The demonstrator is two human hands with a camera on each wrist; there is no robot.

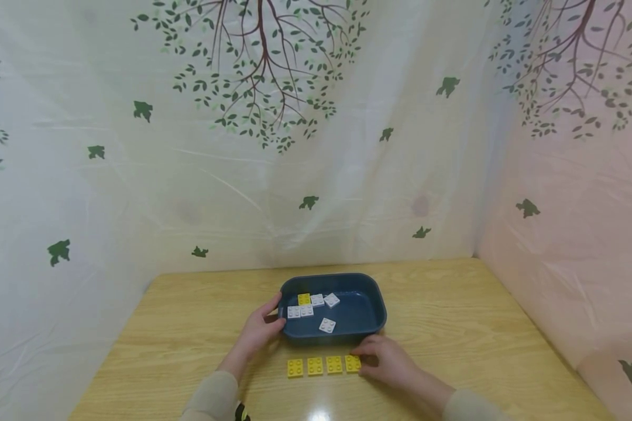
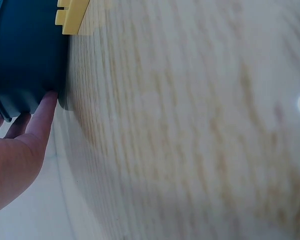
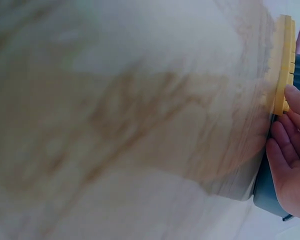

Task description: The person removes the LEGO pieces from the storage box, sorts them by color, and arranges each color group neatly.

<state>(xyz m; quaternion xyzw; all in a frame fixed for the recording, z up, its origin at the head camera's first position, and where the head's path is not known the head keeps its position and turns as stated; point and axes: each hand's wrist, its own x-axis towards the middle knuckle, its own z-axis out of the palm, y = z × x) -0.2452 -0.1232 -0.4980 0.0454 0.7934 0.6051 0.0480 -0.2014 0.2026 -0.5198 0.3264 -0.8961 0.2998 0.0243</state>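
A dark blue plastic bin (image 1: 360,310) stands near the far middle of the table. My left hand (image 1: 259,328) grips its left end, thumb near the front corner and fingers at the rim; the left wrist view shows the same hand (image 2: 22,155) against the bin wall. In front of the bin lies a row of several yellow toy bricks (image 1: 315,366). At the row's right end, my right hand (image 1: 390,362) pinches the last yellow brick (image 1: 352,364) between thumb and fingers. Inside the bin are several white bricks (image 1: 327,325) and one yellow brick (image 1: 304,299).
The wooden table (image 1: 200,327) ends at a pale curtain (image 1: 216,193) behind the bin. Another curtain (image 1: 558,245), pinkish, runs along the right edge. Glare (image 1: 320,415) shows on the tabletop near the front.
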